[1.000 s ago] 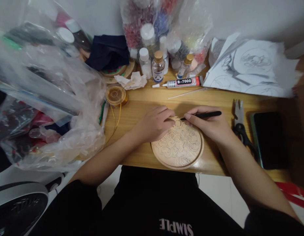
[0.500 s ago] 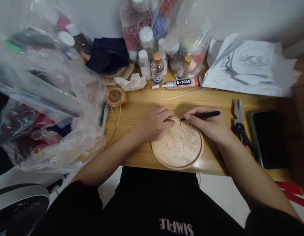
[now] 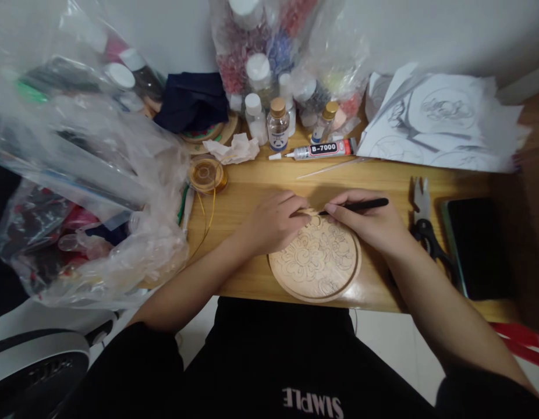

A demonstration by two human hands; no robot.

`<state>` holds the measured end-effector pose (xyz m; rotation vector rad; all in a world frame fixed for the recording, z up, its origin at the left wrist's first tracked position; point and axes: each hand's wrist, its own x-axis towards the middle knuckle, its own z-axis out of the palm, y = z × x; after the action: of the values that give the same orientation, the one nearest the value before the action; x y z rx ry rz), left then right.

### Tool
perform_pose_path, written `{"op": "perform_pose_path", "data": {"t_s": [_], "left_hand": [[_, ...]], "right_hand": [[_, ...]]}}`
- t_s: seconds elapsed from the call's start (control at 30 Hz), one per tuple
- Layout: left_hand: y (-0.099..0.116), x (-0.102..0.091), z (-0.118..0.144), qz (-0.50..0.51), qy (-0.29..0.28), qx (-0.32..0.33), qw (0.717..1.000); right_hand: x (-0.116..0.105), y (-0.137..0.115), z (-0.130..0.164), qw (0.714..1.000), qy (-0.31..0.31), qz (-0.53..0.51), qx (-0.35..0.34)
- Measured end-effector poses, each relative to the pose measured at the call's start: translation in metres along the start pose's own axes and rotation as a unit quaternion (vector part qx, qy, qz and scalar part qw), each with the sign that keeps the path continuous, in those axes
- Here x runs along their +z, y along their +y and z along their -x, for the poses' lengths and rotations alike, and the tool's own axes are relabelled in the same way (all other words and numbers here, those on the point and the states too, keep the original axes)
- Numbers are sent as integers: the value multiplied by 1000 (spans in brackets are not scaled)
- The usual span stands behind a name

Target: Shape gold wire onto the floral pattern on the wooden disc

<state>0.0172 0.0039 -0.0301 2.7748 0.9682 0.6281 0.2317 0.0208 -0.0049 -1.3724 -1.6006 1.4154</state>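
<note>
Left hand (image 3: pixel 273 224) presses fingers together on the disc (image 3: pixel 315 259) at 11 o'clock. Right hand (image 3: pixel 365 224) pinches a pen (image 3: pixel 361 205), tip at 12 o'clock. Floral outline covers the disc; none looks filled in.

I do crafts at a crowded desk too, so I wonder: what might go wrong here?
The round wooden disc with the floral pattern overhangs the wooden table's front edge, so pressure may tip it. The left hand sits close to the tip of the thin black tool in the right hand; a slip might poke it.
</note>
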Motion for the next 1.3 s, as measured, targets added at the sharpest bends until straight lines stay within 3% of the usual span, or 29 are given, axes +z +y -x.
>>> {"op": "perform_pose_path", "data": {"t_s": [0.13,0.33,1.3], "left_hand": [[0,-1,0,-5,23,8,1000],[1,-2,-1,-3,-3,-5,1000],[0,-1,0,10,7,-6,1000]], "right_hand": [[1,0,0,1000,2,0,-3],[0,2,0,1000,-4,3,-5],[-1,2,0,1000,-1,16,-9]]}}
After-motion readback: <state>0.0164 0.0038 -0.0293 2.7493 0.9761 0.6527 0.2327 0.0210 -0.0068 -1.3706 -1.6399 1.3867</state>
